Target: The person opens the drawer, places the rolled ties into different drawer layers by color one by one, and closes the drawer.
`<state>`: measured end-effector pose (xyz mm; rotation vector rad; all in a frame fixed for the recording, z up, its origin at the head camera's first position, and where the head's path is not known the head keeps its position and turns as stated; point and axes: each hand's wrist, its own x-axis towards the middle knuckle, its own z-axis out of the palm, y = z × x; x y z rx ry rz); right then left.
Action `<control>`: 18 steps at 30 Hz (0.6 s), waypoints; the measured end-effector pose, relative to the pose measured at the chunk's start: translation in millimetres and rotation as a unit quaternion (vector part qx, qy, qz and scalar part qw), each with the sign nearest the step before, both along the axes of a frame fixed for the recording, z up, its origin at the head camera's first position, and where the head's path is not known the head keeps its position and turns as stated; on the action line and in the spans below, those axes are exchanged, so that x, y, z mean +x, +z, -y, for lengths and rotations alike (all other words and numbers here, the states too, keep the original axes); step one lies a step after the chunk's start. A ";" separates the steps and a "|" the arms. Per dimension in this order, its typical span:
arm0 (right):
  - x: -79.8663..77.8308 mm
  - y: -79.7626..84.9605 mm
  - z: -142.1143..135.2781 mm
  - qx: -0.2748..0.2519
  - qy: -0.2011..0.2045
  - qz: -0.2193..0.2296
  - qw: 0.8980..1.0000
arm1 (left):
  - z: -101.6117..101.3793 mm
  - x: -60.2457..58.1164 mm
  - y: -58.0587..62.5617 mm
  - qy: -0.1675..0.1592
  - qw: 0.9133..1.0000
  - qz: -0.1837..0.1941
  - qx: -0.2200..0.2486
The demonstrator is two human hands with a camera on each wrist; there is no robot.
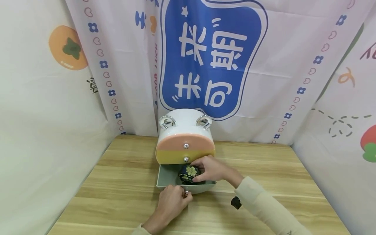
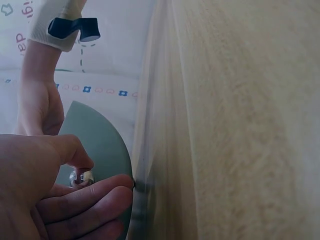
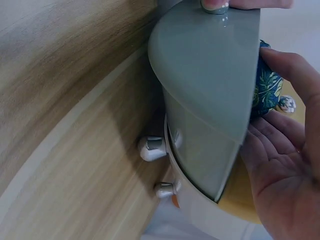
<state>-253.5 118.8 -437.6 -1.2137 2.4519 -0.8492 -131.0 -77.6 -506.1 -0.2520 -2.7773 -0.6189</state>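
Observation:
A small white cabinet [image 1: 188,125] with rounded sides stands on the table, and its lowest grey-green drawer [image 1: 168,173] is pulled out. My left hand [image 1: 171,200] is at the drawer's front, with thumb and forefinger pinching the round metal knob [image 2: 81,177]. Inside the drawer sits a small rounded object [image 1: 188,173], dark blue with a gold-green flower pattern; its exact kind is unclear. My right hand [image 1: 212,168] reaches in from the right and holds this object between thumb and fingers. In the right wrist view the drawer wall partly hides the patterned object [image 3: 265,90].
Above the open drawer are a yellow drawer [image 1: 170,157] and an orange drawer [image 1: 170,143], both closed. Two silvery rings [image 1: 167,122] stick up on the cabinet's top. A printed cloth [image 1: 138,81] hangs behind the wooden table [image 1: 117,192]. A black clip [image 1: 236,202] hangs at the right sleeve.

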 end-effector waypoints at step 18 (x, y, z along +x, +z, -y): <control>-2.9 -20.1 12.9 0.022 0.008 -0.058 0.998 | -0.6 -1.3 -0.5 -0.007 1.000 0.015 0.000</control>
